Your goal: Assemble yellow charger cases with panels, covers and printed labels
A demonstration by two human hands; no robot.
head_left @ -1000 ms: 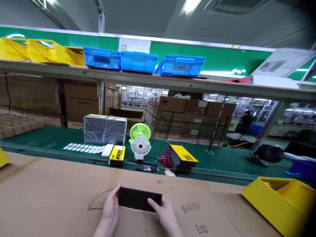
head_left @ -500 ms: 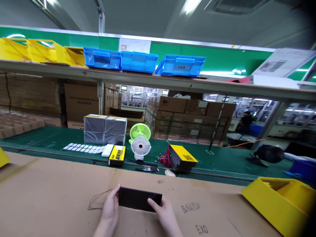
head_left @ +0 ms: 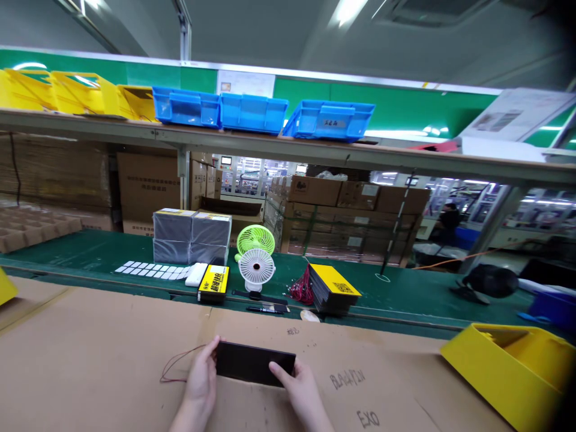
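A flat black rectangular panel (head_left: 249, 362) is held by its two short ends just above the cardboard. My left hand (head_left: 201, 375) is closed around its left end, and my right hand (head_left: 301, 384) grips the right end with the thumb on the dark face. Thin reddish wires (head_left: 168, 369) loop out to the left from behind my left hand; where they attach is hidden. Beyond the hands, a pen (head_left: 264, 310) and a dark strap (head_left: 270, 299) lie near the front of the green bench.
Brown cardboard (head_left: 112, 354) covers the near surface. On the green bench (head_left: 400, 294) stand a white fan (head_left: 256, 270), a green fan (head_left: 263, 236), yellow-black boxes (head_left: 335, 281) and red wires (head_left: 301, 288). A yellow bin (head_left: 499, 372) sits right. Blue bins (head_left: 254, 114) line the shelf above.
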